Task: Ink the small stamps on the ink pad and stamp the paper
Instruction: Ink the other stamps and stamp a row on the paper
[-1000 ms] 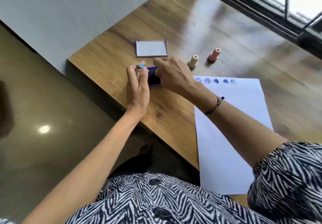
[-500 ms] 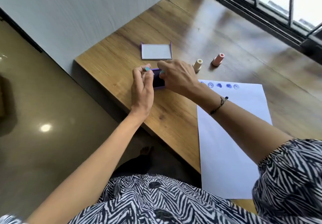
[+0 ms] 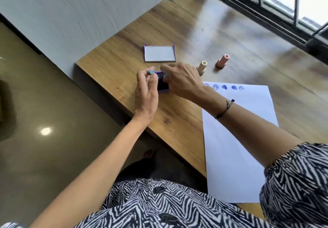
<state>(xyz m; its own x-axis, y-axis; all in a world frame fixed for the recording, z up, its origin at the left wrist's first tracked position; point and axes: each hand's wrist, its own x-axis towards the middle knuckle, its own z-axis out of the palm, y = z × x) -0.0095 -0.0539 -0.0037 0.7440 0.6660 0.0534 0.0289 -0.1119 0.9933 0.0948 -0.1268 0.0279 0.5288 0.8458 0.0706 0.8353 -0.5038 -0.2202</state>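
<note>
In the head view, both hands meet at the ink pad (image 3: 163,84), a small dark pad in a purple case lying on the wooden table (image 3: 186,37) just left of centre. The left hand (image 3: 146,93) pinches a small teal stamp (image 3: 152,72) between its fingertips at the pad's far left edge; the right hand (image 3: 181,80) curls its fingers round another teal stamp (image 3: 166,76) over the pad's right side. The pad's lid (image 3: 160,53) lies open-side up above them. A cream stamp (image 3: 202,67) and a pink stamp (image 3: 223,61) stand upright to the right, well apart from the pad. The paper (image 3: 236,139) lies lower right, a row of blue prints along its top edge. These stamps look light, stiff and easily tipped; they are best pinched by the narrow upper stem, keeping fingers off the inked face.
</note>
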